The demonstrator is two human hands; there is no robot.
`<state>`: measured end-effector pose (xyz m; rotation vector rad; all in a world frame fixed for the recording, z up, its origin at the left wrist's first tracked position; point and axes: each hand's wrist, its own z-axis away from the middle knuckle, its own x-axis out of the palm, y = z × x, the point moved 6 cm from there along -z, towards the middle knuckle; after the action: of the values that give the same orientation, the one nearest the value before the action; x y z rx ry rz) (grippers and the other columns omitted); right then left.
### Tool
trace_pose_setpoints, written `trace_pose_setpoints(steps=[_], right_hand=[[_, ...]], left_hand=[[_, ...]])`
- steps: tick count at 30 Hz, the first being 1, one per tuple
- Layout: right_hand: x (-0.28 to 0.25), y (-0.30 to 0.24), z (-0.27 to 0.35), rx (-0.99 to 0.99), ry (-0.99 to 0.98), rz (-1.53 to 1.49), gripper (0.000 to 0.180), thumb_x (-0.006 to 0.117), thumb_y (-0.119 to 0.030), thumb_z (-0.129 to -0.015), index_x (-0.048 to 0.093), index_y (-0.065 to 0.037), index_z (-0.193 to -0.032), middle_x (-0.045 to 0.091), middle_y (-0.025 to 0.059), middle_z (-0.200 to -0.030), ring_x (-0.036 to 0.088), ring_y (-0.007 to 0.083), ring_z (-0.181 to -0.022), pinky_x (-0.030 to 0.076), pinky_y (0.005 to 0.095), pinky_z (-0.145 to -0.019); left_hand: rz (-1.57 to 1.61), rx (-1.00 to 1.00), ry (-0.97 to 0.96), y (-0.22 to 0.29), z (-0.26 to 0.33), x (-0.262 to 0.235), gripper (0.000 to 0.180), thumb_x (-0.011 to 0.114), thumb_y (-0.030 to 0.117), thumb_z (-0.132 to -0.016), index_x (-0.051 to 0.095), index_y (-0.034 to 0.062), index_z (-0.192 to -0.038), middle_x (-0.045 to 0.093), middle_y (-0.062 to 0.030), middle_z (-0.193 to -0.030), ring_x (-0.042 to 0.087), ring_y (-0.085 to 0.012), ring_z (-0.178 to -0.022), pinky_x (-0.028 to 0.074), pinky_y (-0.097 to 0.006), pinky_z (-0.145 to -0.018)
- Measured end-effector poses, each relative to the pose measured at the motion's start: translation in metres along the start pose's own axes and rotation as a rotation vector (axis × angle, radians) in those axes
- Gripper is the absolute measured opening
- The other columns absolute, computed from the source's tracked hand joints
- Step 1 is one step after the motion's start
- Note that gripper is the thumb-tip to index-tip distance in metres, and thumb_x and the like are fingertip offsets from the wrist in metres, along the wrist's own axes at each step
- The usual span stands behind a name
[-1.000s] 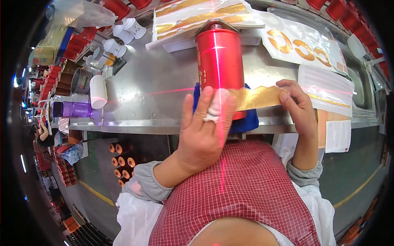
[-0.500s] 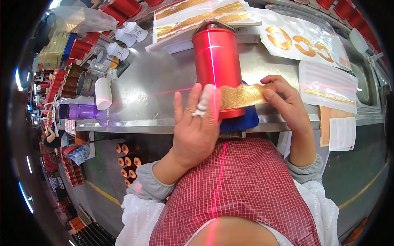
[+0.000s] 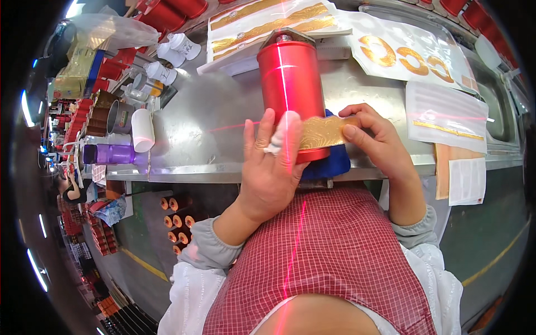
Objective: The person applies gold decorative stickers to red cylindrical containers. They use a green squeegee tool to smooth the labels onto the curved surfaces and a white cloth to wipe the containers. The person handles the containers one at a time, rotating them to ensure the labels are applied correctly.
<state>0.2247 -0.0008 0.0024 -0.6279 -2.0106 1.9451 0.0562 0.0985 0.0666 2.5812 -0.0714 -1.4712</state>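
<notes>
Two hands on one gold strip [image 3: 324, 132], at near end of red cylinder [image 3: 293, 84]. Judged part laid only: left end apparently against cylinder wall, exact contact hidden behind fingers; length toward right loose, clear of wall. Unable to check underside of cylinder. Noted left hand [image 3: 269, 176] open, fingers extended along cylinder; right hand [image 3: 375, 137] pinching free end between thumb and fingers. Beyond cylinder on desk [image 3: 218, 139], observed further gold strips [image 3: 245, 39] on white sheets, not applied; to right of cylinder, gold ring pieces [image 3: 379, 52] likewise on sheet.

Containers: counted left of cylinder a purple bottle [image 3: 114, 154], a grey metal cup [image 3: 119, 117] and several white bottles [image 3: 185, 47]; contents not determinable. Could not see inside red cylinder either.
</notes>
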Motion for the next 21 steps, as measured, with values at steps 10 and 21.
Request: trace_pose_setpoints(steps=[10,21], right_hand=[[0.017,-0.006,-0.004,-0.027,-0.045,-0.035,0.024,0.066,-0.024,-0.091,0.064,-0.001,-0.088,0.057,0.0078,-0.108,0.055,0.0154,-0.097,0.045,0.0276,-0.083],[0.018,0.002,-0.008,-0.045,-0.028,-0.040,0.024,0.067,-0.024,-0.091,0.060,-0.003,-0.083,0.057,0.0081,-0.108,0.054,0.0149,-0.094,0.044,0.0269,-0.081]], left_hand=[[0.291,-0.112,0.204,-0.015,0.019,0.008,0.062,0.063,0.021,-0.091,0.038,-0.0121,-0.138,0.051,-0.0267,-0.133,0.043,-0.0474,-0.129,0.034,-0.053,-0.107],[0.016,0.067,0.022,0.001,-0.004,0.008,0.061,0.071,0.016,-0.080,0.050,-0.0007,-0.135,0.054,-0.0211,-0.131,0.046,-0.0418,-0.127,0.038,-0.056,-0.103]])
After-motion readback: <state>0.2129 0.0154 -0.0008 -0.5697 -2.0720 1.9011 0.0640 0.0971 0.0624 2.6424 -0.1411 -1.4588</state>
